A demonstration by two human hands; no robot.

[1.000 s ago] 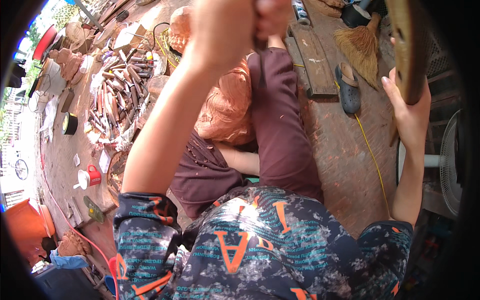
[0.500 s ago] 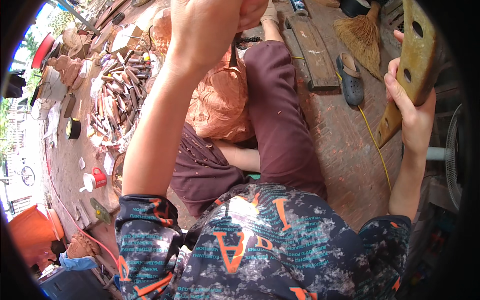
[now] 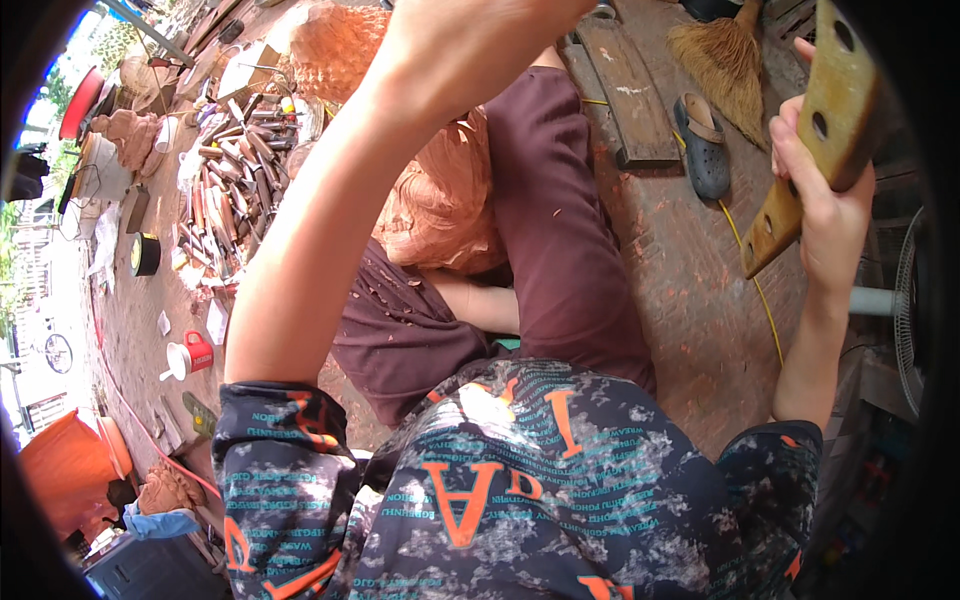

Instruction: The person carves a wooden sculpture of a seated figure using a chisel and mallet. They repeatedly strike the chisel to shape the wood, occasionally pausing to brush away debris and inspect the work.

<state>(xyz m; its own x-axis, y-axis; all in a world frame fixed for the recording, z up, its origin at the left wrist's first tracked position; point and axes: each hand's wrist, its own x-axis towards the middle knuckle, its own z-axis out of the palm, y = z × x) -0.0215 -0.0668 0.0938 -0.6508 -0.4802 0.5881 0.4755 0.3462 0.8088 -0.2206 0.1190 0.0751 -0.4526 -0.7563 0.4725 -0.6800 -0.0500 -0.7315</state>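
Note:
My right hand (image 3: 826, 215) is raised at the right side, its fingers wrapped round a thick yellowish-brown bar (image 3: 822, 122) with several round holes through it. My left arm reaches up over a reddish-brown wood carving (image 3: 440, 205) that rests between my legs. At the top edge, my left hand (image 3: 480, 35) is partly cut off; its fingers are out of view, so what it holds cannot be seen. Another part of carved wood (image 3: 330, 45), with a bumpy surface, shows beyond my left forearm.
A pile of wooden-handled carving tools (image 3: 235, 185) lies at the left, near a black tape roll (image 3: 145, 254) and a red and white cup (image 3: 190, 356). A wooden plank (image 3: 630, 95), a grey clog (image 3: 704, 150), a straw broom (image 3: 725, 60) and a yellow cord (image 3: 765, 310) are at right.
My left hand has shifted up and to the right, its fingers leaving the frame. More of the bumpy carved wood shows. The bar in my right hand has tipped and moved slightly.

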